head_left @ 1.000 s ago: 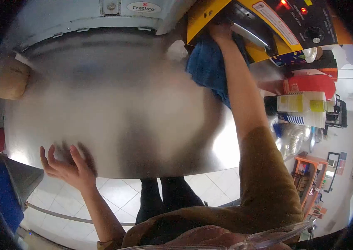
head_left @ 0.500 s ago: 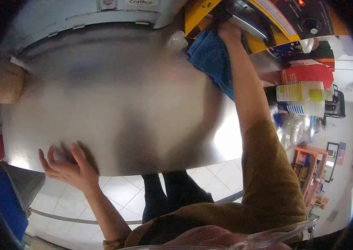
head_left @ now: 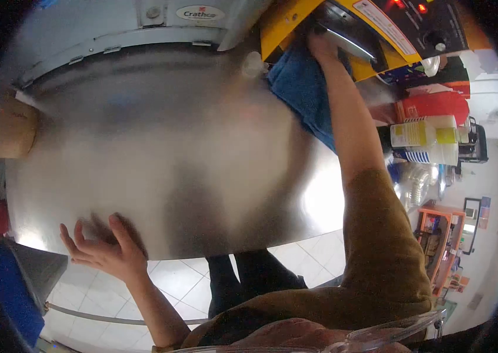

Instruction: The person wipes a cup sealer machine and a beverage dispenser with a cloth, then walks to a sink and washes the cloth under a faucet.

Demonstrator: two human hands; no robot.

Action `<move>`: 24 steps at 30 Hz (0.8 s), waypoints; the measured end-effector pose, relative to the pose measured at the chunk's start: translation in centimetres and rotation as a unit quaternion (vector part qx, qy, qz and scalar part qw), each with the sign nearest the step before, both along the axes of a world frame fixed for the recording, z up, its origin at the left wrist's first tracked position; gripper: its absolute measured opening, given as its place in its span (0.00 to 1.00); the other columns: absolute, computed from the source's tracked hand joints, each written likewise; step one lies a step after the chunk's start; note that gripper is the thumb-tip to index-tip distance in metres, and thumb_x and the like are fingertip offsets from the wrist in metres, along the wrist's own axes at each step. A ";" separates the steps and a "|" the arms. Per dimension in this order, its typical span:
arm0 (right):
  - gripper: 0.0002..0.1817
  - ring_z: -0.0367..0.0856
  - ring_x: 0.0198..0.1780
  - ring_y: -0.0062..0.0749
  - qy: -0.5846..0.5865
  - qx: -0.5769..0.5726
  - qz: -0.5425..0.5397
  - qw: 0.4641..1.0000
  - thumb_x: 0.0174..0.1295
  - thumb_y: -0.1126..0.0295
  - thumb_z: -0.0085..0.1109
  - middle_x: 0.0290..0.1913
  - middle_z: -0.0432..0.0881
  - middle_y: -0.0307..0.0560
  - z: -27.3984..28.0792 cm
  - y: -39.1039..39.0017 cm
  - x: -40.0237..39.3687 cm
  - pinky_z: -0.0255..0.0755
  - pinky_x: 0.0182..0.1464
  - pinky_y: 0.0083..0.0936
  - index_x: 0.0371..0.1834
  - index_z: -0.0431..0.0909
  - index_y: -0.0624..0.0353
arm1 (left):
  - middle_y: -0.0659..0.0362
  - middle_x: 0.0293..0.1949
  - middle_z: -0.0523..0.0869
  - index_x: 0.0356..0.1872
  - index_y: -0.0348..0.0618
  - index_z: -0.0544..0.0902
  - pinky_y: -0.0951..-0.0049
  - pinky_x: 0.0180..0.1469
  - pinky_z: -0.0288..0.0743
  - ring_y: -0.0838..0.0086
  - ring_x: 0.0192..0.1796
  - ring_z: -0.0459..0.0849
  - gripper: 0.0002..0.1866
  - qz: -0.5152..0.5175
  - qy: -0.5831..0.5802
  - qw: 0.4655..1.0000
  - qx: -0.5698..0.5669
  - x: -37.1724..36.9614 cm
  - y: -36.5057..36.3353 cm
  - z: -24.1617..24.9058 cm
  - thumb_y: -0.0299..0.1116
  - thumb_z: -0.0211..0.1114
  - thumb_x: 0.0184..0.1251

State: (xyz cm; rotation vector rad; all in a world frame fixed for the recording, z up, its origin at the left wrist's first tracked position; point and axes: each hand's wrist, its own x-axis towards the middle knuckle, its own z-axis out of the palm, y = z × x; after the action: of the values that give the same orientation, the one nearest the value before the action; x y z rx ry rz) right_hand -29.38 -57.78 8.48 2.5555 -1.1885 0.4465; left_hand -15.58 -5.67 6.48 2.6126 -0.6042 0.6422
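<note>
My right hand (head_left: 323, 46) reaches into the yellow machine (head_left: 287, 26) at the top right, with a blue cloth (head_left: 302, 85) bunched under and beside it. The fingers are mostly hidden in the machine's dark opening, so their grip cannot be made out. The cloth hangs down onto the metal table (head_left: 143, 147). My left hand (head_left: 105, 250) is over the table's front edge at the lower left, fingers spread, holding nothing.
A grey machine (head_left: 113, 29) stands along the back, a small clear object (head_left: 253, 65) near its right end. A brown container (head_left: 13, 126) is at the left. Stacked cups (head_left: 446, 140), a bottle (head_left: 410, 134) and a red package (head_left: 437, 106) are at the right.
The view has shifted slightly, so the table and machines appear a little lower. My right hand is slightly deeper in the yellow machine's opening; my left hand stays spread.
</note>
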 end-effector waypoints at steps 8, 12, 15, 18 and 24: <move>0.22 0.70 0.54 0.54 -0.105 -0.077 0.004 0.992 0.62 0.59 0.39 0.51 0.73 0.63 -2.8 3.7 -1.7 0.64 0.57 0.38 0.50 0.71 0.64 | 0.47 0.62 0.59 0.50 0.39 0.67 0.47 0.60 0.50 0.54 0.59 0.60 0.29 -0.013 -0.033 0.999 0.030 -0.1 -0.1 0.3 0.53 0.58 0.57; 0.17 0.72 0.47 0.54 -0.065 0.115 0.141 0.981 0.58 0.63 0.46 0.44 0.75 0.62 -0.8 8.4 -4.6 0.68 0.51 0.39 0.45 0.72 0.63 | 0.47 0.62 0.60 0.49 0.39 0.67 0.44 0.62 0.44 0.52 0.63 0.58 0.29 -0.021 -0.025 0.999 0.022 -0.3 0.0 0.4 0.54 0.57 0.57; 0.15 0.74 0.44 0.55 -0.109 0.115 0.273 0.949 0.56 0.65 0.46 0.41 0.75 0.61 -0.3 9.1 -2.7 0.69 0.48 0.41 0.42 0.74 0.63 | 0.47 0.62 0.61 0.49 0.38 0.67 0.43 0.63 0.42 0.52 0.64 0.57 0.29 -0.030 -0.014 0.999 0.002 -0.4 -0.2 0.5 0.54 0.56 0.58; 0.14 0.74 0.44 0.55 -0.012 0.156 0.200 0.967 0.55 0.68 0.45 0.41 0.76 0.62 0.0 7.0 0.0 0.70 0.48 0.41 0.41 0.74 0.64 | 0.46 0.61 0.61 0.49 0.37 0.68 0.44 0.61 0.47 0.52 0.62 0.59 0.29 -0.032 -0.032 0.998 0.032 -0.2 -0.1 0.3 0.54 0.56 0.58; 0.16 0.73 0.49 0.53 -0.079 0.004 0.139 0.987 0.54 0.69 0.44 0.46 0.75 0.61 1.2 5.7 3.5 0.68 0.52 0.40 0.45 0.73 0.62 | 0.45 0.61 0.61 0.49 0.37 0.68 0.48 0.58 0.53 0.52 0.60 0.60 0.28 -0.051 -0.042 0.997 0.042 -0.2 0.0 0.3 0.52 0.57 0.59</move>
State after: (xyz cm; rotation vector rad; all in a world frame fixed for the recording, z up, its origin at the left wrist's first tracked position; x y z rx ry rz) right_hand -25.92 -52.04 9.68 2.7462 -0.8807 0.7201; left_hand -15.76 -5.72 6.80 2.6223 -0.8016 0.7126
